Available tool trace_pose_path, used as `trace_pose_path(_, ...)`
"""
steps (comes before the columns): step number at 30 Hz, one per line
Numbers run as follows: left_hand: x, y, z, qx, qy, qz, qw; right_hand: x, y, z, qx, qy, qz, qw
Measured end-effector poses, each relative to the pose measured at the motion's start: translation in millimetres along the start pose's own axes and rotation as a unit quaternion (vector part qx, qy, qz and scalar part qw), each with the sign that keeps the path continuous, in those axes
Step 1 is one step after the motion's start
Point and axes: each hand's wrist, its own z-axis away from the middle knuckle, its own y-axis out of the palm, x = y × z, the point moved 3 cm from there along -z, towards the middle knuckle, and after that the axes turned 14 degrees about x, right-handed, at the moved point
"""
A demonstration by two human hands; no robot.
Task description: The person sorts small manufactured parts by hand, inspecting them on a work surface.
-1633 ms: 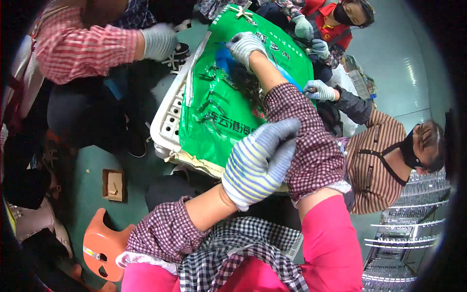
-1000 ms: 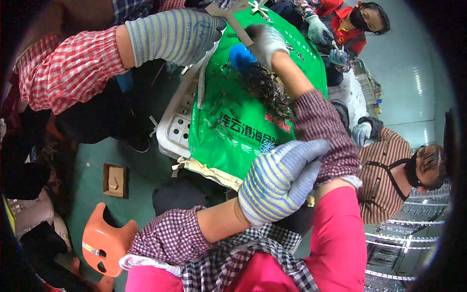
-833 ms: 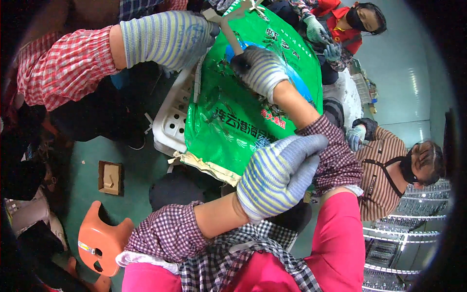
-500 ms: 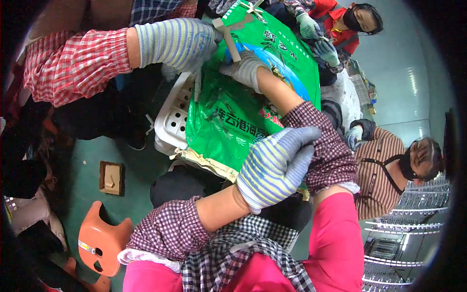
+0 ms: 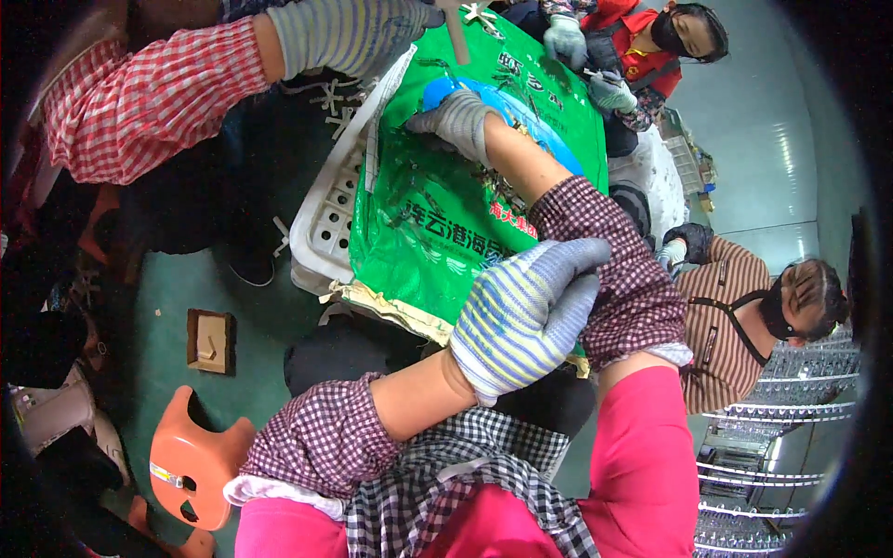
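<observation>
My left hand (image 5: 526, 321), in a striped knit glove, reaches across to my right arm. Its thumb and fingers close on the checked sleeve (image 5: 614, 293) there. My right hand (image 5: 456, 121), gloved alike, lies on a green printed sack (image 5: 419, 251) with its fingers pointing left. Nothing shows in that hand, and the fingertips are dark against the sack. The sack is spread over a white perforated crate (image 5: 321, 228). At the upper left, a co-worker's gloved hand (image 5: 349, 37) holds a grey strip-shaped piece (image 5: 456, 33) above the sack.
A pale cross-shaped piece (image 5: 479, 14) lies on the sack's far end. Co-workers sit at the far right and right, one in a striped top (image 5: 730, 321). An orange stool (image 5: 200, 456) and a small brown box (image 5: 211, 339) are on the floor at left.
The co-worker's gloved hand has moved up and away from my right hand with the grey piece. My right hand has shifted slightly left on the sack. My left hand stays at the sleeve.
</observation>
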Motion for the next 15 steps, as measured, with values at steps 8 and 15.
trace_pose_path(8, -5.0, -6.3, 1.6, 0.027, -0.037, 0.0, 0.999, 19.1, -18.1, 35.2, 0.109, 0.209, -0.341, 0.91)
trace_pose_path(15, -7.3, 0.9, -5.9, 0.042, -0.01, 0.004, 0.999, -7.5, -90.3, -4.2, 0.066, 0.026, 0.3, 0.951)
